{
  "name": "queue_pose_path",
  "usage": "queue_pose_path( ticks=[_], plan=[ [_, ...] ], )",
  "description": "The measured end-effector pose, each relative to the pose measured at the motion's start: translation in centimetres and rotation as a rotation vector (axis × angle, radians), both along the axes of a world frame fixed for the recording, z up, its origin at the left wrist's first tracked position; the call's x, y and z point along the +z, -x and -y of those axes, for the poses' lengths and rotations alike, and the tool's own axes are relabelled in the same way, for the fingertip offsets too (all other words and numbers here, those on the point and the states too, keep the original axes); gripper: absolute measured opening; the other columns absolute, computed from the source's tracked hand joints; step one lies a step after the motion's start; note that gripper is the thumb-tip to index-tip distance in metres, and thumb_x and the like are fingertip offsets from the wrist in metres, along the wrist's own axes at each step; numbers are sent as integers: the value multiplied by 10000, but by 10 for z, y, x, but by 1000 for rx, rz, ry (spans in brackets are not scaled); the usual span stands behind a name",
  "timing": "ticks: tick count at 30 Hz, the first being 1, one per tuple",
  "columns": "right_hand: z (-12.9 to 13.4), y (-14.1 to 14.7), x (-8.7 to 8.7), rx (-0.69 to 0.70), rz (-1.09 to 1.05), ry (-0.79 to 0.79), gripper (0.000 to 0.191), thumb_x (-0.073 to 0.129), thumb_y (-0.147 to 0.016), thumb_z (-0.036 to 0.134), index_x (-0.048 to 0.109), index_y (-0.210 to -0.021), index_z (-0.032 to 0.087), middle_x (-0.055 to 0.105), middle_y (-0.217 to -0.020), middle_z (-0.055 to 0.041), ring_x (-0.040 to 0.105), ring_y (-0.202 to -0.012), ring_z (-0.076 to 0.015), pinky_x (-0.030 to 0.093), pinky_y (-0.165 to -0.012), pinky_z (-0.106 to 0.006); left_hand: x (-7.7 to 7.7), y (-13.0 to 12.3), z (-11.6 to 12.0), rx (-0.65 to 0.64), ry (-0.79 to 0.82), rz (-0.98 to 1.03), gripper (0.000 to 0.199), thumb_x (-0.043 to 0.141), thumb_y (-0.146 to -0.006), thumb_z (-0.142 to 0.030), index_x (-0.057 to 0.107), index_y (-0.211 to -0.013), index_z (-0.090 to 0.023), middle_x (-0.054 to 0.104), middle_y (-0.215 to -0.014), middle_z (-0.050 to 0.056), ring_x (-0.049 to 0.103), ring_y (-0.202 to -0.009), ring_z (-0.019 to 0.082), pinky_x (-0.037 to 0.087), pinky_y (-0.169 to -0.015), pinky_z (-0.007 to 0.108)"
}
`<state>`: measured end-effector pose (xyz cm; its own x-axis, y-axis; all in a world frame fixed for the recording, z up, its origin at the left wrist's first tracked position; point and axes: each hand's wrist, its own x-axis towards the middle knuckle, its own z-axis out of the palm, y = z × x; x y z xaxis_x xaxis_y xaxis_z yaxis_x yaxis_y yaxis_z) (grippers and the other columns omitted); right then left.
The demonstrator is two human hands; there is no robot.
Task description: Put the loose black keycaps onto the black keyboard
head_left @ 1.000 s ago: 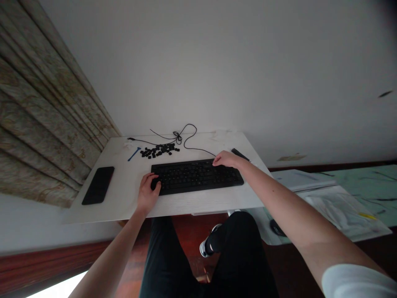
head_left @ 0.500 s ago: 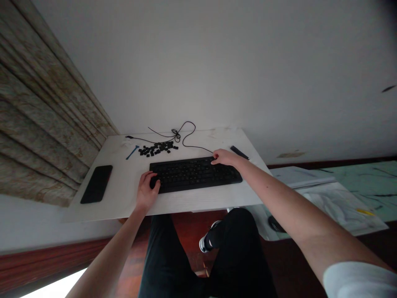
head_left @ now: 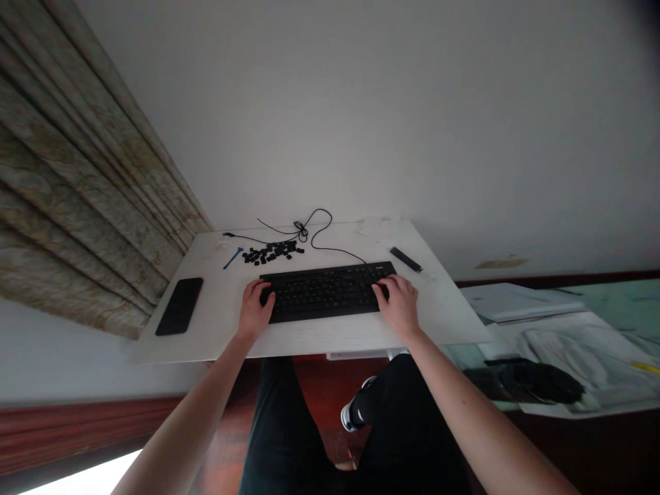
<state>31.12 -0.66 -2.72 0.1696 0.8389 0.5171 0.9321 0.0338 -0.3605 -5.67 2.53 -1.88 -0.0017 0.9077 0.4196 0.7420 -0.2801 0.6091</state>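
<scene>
A black keyboard (head_left: 324, 292) lies flat near the front of the white table. My left hand (head_left: 256, 308) grips its left end, thumb on top and fingers over the edge. At the right end, my right hand (head_left: 398, 302) holds the keyboard the same way. From the keyboard's back edge a thin black cable (head_left: 335, 249) runs to a tied bundle. Loose black keycaps (head_left: 273, 251) lie in a pile behind the keyboard, with a small blue tool (head_left: 233, 258) to their left.
A black phone (head_left: 179, 306) lies at the left of the white table (head_left: 309, 338). A dark bar-shaped piece (head_left: 405, 259) rests at the back right. Patterned curtains (head_left: 87, 179) hang on the left; papers and a black item (head_left: 541, 381) are at lower right.
My right hand has moved from the keyboard's back edge down to its right end. My left hand stays at the left end. The view has shifted slightly, showing more of the black item.
</scene>
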Motion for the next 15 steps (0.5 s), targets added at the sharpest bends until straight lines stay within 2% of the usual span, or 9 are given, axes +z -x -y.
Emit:
queue_pose_path(
  ticks=[3, 7, 9, 13, 15],
  plan=[
    [4, 4, -1, 7, 30, -31, 321, 441, -960, 408, 663, -1003, 180, 629, -1128, -150, 528, -1036, -292, 337, -909, -436, 11, -8, -34, -74, 22, -90, 235, 513, -891, -272, 623, -1089, -211, 588, -1162, 92, 559, -1147, 244, 434, -1061, 437],
    [-1, 5, 2, 63, 73, 9, 335, 437, -969, 413, 667, -1010, 173, 631, -1150, -150, 533, -1055, -287, 328, -939, -440, 23, -31, -90, -231, 96, -292, 295, 497, -872, -191, 624, -1139, -188, 579, -1199, 113, 546, -1165, 256, 433, -1049, 422],
    [-2, 5, 3, 76, 77, 28, 339, 443, -966, 417, 671, -1003, 168, 633, -1142, -155, 535, -1064, -292, 328, -942, -445, 26, -45, -114, -235, 124, -392, 338, 493, -859, -159, 621, -1172, -168, 565, -1236, 137, 531, -1178, 274, 443, -1024, 422],
    [-2, 3, 1, 88, 73, 39, 346, 449, -961, 427, 674, -991, 166, 635, -1126, -161, 537, -1074, -301, 337, -933, -450, 24, -72, -142, -246, 99, -586, 406, 511, -855, -150, 595, -1252, -176, 532, -1339, 157, 489, -1221, 298, 422, -1005, 432],
    [-2, 2, 0, 91, 74, 37, 347, 446, -962, 429, 674, -993, 170, 635, -1124, -162, 535, -1079, -304, 337, -935, -454, 21, -81, -149, -279, 78, -668, 382, 492, -863, -126, 621, -1215, -201, 561, -1322, 140, 490, -1217, 293, 393, -1008, 447]
  ],
)
